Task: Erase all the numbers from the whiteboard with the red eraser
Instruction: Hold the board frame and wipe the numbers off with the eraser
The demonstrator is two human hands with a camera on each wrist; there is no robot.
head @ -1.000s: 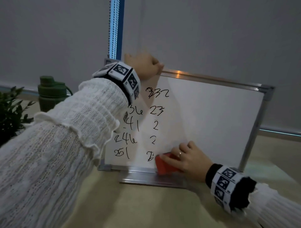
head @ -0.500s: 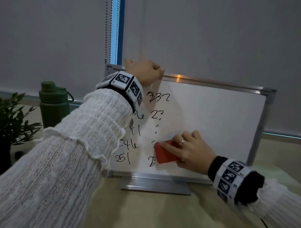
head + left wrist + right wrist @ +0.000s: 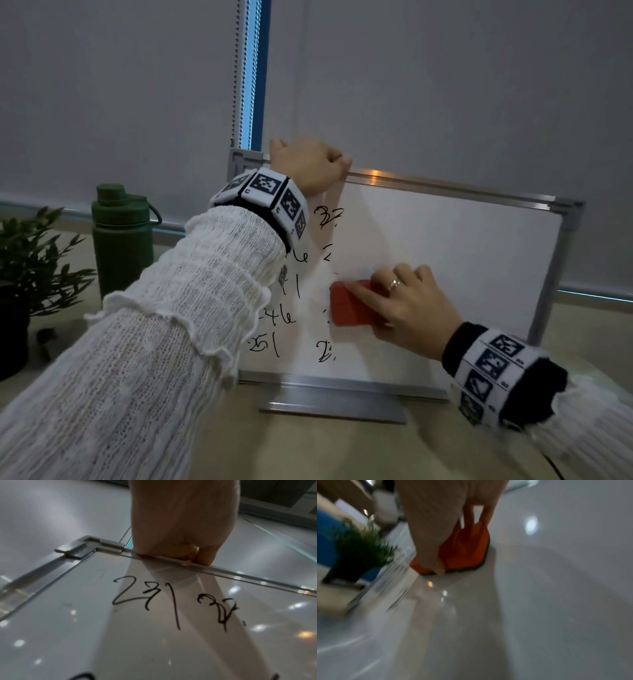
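Observation:
A small whiteboard [image 3: 445, 246] stands upright on a metal foot on the table. Black handwritten numbers [image 3: 274, 318] fill its left part; the right column is partly wiped, with scraps left at top and bottom. My left hand [image 3: 308, 164] grips the board's top edge near the left corner, fingers curled over the frame [image 3: 223, 570]. My right hand [image 3: 400, 308] holds the red eraser [image 3: 349, 305] flat against the board at mid height, beside the right column. In the right wrist view the eraser [image 3: 464, 550] sits under my thumb and fingers, blurred.
A dark green bottle [image 3: 120, 236] stands on the table left of the board. A potted plant [image 3: 27, 274] is at the far left edge. Grey roller blinds with a bead chain [image 3: 236, 68] hang behind. The board's metal foot [image 3: 332, 407] juts toward me.
My right hand has slid the eraser up from the board's bottom edge to mid height, wiping away digits in the right column. The left hand stays on the top edge.

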